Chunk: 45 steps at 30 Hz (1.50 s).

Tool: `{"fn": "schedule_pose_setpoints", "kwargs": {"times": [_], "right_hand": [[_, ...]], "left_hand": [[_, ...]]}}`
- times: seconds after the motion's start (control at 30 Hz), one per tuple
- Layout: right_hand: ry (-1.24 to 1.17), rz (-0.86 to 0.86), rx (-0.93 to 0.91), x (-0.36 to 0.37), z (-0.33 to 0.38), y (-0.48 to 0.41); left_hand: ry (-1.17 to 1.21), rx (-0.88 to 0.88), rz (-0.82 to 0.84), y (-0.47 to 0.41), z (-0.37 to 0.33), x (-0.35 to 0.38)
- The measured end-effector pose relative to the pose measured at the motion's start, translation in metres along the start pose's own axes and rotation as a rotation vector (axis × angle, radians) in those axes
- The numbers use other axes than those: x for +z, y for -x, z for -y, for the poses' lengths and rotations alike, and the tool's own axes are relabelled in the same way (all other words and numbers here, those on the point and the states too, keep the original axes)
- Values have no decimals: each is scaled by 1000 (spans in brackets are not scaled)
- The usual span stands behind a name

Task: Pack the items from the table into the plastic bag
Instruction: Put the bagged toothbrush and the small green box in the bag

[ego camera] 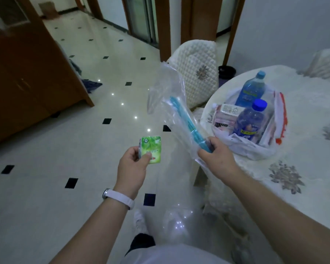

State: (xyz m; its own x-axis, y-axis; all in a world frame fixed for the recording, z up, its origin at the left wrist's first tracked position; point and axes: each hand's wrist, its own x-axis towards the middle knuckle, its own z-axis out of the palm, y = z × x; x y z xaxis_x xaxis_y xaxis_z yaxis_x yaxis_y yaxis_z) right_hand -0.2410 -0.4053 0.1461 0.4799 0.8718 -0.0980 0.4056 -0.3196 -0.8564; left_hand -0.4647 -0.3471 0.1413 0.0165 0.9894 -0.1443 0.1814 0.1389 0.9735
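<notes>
My left hand grips a small green packet over the floor, left of the table. My right hand is closed on a long light-blue item wrapped in a clear plastic sleeve that slants up and to the left. On the table edge stands an open white plastic bag holding a dark-blue-capped bottle, a light-blue bottle and a flat pink packet. My right hand is just left of the bag's rim.
The round table has a white floral cloth. A white quilted chair stands behind the sleeve. A dark bin sits by the wall. A brown wooden cabinet is at the left on the tiled floor.
</notes>
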Motion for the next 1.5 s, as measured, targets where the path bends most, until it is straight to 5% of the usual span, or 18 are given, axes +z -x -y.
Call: {"fn": "schedule_pose_setpoints", "kwargs": {"times": [0.37,0.57,0.93,1.5], "right_hand": [[52,-189,218,54,56,-129],[53,-430,282,56,78,-161],[-41,-717,481,9,39,-186],[-61,-1214,394,-112,50,-163]], "left_hand": [[-1,-9,316,-208,-12,21],[-14,16,561,-294,-32,70],[-117,21,982,-316,-54,210],[-469,291,1393,-277,-78,394]]}}
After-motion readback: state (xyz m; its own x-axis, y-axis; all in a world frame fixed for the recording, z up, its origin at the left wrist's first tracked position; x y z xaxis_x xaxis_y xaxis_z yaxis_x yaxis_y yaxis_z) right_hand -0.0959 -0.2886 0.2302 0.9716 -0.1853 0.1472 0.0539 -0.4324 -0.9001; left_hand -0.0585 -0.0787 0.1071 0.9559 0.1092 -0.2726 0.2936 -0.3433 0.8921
